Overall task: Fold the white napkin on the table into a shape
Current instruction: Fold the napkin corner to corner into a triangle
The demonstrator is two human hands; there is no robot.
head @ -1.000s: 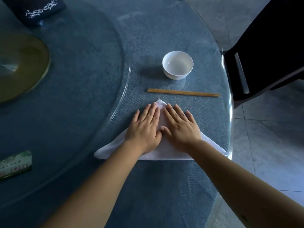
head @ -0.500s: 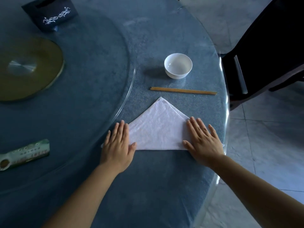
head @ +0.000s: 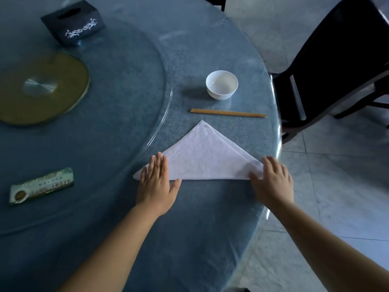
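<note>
Nearest to me, the person's two bare forearms are reaching out over the blue-covered bench [head: 189, 239]. The left hand [head: 156, 182] is lying flat, fingers [head: 159, 165] released and spread, pressing the left corner of the white napkin [head: 206, 157]. The right hand [head: 273, 182] is doing the same on the right corner, palm down and gripping nothing, though the cloth tip under it is hidden and I cannot tell quite where it ends against the bench's edge.

The napkin itself is lying as a triangle, long folded edge toward the person, apex pointing away. To my eye the diagonal fold is made and the step in hand is flattening it out to the corners.

The next move, I'd judge, is calling for each hand to pinch up its corner and carry it toward the apex or centre, keeping the long edge from sliding.

Just beyond the apex a pair of chopsticks [head: 228, 113] is lying crosswise, apart from the cloth, and past those a white bowl [head: 221, 84] is sitting. Farther left a glass turntable [head: 126, 70] is carrying a green packet [head: 41, 185] and a dark tissue box [head: 72, 23]
</note>
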